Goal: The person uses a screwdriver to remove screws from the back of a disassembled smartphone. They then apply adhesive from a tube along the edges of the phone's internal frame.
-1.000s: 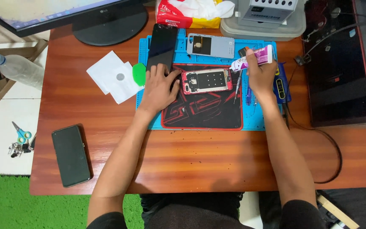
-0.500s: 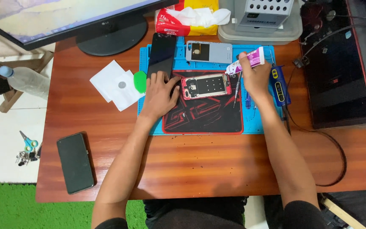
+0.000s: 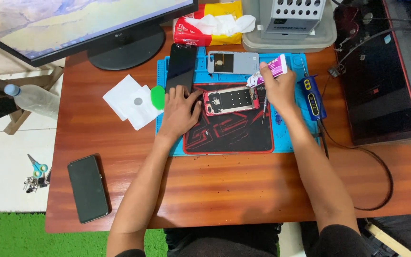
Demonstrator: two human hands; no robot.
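An opened phone body (image 3: pixel 230 100) with a red frame lies on a black and red pad (image 3: pixel 234 131) that sits on a blue work mat (image 3: pixel 286 138). My left hand (image 3: pixel 181 110) rests flat beside the phone's left end, fingers touching it. My right hand (image 3: pixel 276 85) holds a small purple and white glue tube (image 3: pixel 271 69), its tip pointing at the phone's right end. A black screen panel (image 3: pixel 181 66) and a grey back cover (image 3: pixel 231 62) lie on the mat behind the phone.
A monitor (image 3: pixel 72 24) stands at the back left, a tissue pack (image 3: pixel 215 24) and a grey station (image 3: pixel 288 21) behind the mat. White wipes (image 3: pixel 129 100), a green pick (image 3: pixel 157 97), a blue tool (image 3: pixel 312 97), a black phone (image 3: pixel 88 188) and a laptop (image 3: pixel 381 71) lie around.
The camera has shifted, so the scene sits lower in view. My right hand has brought the glue tube a little closer to the phone's right end. My left hand stays put.
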